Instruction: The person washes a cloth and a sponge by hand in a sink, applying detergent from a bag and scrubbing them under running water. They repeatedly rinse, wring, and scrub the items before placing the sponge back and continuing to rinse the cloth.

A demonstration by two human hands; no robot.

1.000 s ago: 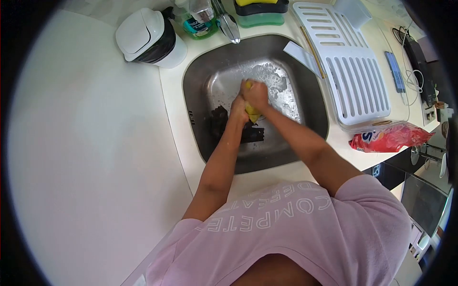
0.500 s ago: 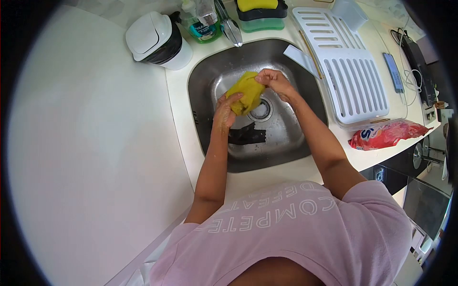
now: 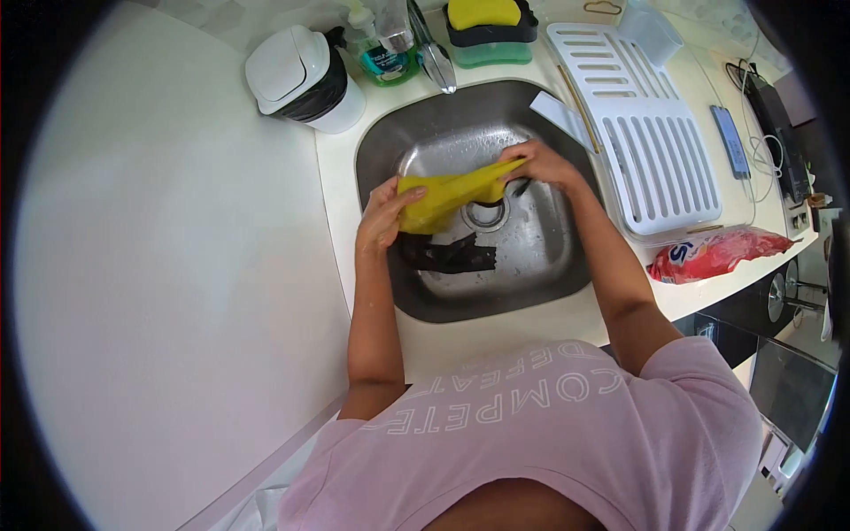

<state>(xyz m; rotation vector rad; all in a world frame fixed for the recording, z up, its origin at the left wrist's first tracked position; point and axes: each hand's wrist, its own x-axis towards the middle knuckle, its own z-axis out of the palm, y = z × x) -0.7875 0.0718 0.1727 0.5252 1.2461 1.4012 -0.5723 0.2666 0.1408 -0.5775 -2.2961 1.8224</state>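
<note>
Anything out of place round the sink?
Only minor: a crumpled red plastic packet lies near the edge of the white counter, where it might get knocked off. A flat white strip overhangs the grey metal sink, but may just be the drain spout of the slatted white plastic rack. Nothing looks broken.

Left fingers (image 3: 411, 196) and right fingers (image 3: 522, 152) hold a yellow cloth (image 3: 445, 196) over a metal sink (image 3: 542, 270).

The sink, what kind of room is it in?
Probably a kitchen: there's a metal sink, a white dish rack beside it, and a yellow sponge behind it.
</note>
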